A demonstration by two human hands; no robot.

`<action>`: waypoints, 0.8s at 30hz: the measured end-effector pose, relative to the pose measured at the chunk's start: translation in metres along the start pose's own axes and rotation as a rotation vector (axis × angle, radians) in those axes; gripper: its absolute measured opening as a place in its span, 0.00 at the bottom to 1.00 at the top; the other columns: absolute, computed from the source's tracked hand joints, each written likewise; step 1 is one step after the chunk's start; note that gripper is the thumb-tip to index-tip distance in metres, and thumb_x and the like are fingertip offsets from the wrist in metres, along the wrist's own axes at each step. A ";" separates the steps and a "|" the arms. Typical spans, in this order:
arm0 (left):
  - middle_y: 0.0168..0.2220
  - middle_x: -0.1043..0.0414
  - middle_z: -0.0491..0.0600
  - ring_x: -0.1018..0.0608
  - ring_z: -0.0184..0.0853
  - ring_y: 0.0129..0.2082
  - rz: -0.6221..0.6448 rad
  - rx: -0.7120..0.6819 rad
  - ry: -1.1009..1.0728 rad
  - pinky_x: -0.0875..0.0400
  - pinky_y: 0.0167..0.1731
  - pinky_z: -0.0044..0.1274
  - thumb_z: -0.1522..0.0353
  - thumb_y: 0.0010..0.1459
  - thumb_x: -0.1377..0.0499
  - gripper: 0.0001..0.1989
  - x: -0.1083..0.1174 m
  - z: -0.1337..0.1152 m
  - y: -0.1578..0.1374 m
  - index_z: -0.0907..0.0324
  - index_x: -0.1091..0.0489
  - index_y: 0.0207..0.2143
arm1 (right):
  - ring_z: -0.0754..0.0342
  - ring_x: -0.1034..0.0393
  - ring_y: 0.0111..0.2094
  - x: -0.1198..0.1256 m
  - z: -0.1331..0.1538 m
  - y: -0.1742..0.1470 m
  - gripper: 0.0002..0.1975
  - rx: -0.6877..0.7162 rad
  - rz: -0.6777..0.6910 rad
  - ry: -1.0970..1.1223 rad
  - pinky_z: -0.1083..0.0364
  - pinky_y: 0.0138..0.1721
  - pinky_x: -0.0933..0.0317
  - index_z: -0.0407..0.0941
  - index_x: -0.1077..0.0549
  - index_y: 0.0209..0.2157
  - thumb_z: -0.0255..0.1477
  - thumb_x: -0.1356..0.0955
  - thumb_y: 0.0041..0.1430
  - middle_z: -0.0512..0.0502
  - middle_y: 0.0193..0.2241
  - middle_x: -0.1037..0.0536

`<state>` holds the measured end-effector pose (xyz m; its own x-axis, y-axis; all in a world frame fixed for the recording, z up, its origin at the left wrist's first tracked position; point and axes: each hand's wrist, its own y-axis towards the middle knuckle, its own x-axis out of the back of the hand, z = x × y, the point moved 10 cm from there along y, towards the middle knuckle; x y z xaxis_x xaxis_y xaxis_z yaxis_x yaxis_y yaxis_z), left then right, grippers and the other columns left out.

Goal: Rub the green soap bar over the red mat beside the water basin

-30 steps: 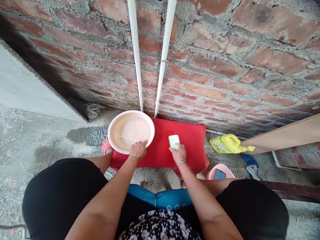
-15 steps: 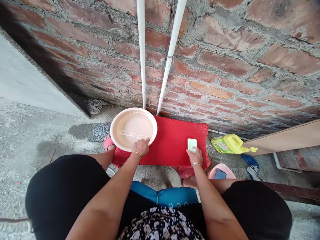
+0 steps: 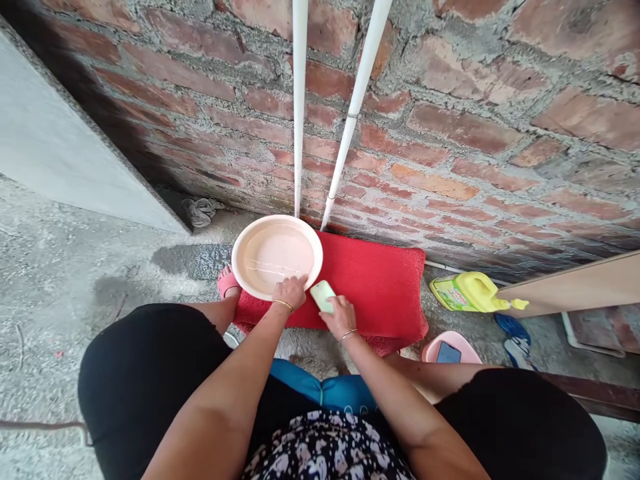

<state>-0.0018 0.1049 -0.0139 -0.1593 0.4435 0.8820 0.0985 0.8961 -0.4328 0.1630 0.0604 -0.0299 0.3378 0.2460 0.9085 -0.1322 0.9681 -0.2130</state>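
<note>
A pale pink basin (image 3: 280, 257) holding clear water stands on the left end of a red, fuzzy cloth (image 3: 373, 273), which is spread over a low, raised support. My left hand (image 3: 290, 292) is closed over the basin's near right rim, its fingertips on the inner side. In my right hand (image 3: 341, 315) is a pale green rounded block (image 3: 323, 296), gripped at its near end. Its kind I cannot make out. The block lies against or just over the red cloth, close beside the basin; its underside is hidden.
A yellow jug (image 3: 465, 291) lies on the floor at the right, near a pink container (image 3: 470, 350) with a phone (image 3: 449, 353) on it. Two white pipes (image 3: 350, 127) run down the brick wall (image 3: 440, 147) behind. A grey cloth bundle (image 3: 201, 211) lies back left.
My right hand has moved left across the red cloth with the pale green block, from its right side to beside the basin. My left hand stays at the basin's rim. The view has shifted slightly.
</note>
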 end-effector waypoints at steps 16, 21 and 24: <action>0.48 0.30 0.56 0.27 0.45 0.46 0.044 0.019 -0.001 0.32 0.43 0.38 0.71 0.59 0.54 0.26 -0.005 0.002 0.004 0.50 0.40 0.60 | 0.44 0.32 0.42 0.076 -0.241 -0.081 0.25 -0.835 -0.300 0.174 0.47 0.43 0.41 0.46 0.28 0.45 0.44 0.30 0.46 0.40 0.44 0.28; 0.48 0.30 0.55 0.27 0.42 0.47 0.066 0.032 0.007 0.33 0.44 0.36 0.71 0.59 0.54 0.26 -0.004 0.002 0.003 0.49 0.41 0.60 | 0.42 0.33 0.43 0.083 -0.258 -0.102 0.27 -1.026 -0.358 0.222 0.49 0.42 0.40 0.43 0.29 0.45 0.43 0.30 0.46 0.36 0.44 0.29; 0.49 0.30 0.55 0.27 0.43 0.47 0.070 0.038 0.000 0.32 0.44 0.36 0.71 0.59 0.54 0.26 -0.003 0.003 0.003 0.49 0.41 0.60 | 0.47 0.33 0.42 0.067 -0.211 -0.079 0.25 -0.791 -0.311 0.238 0.52 0.42 0.40 0.45 0.29 0.44 0.44 0.30 0.45 0.41 0.43 0.30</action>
<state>-0.0035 0.1058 -0.0184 -0.1533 0.5055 0.8491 0.0721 0.8627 -0.5006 0.3925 0.0110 -0.0282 0.4483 -0.1161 0.8863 0.6520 0.7208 -0.2353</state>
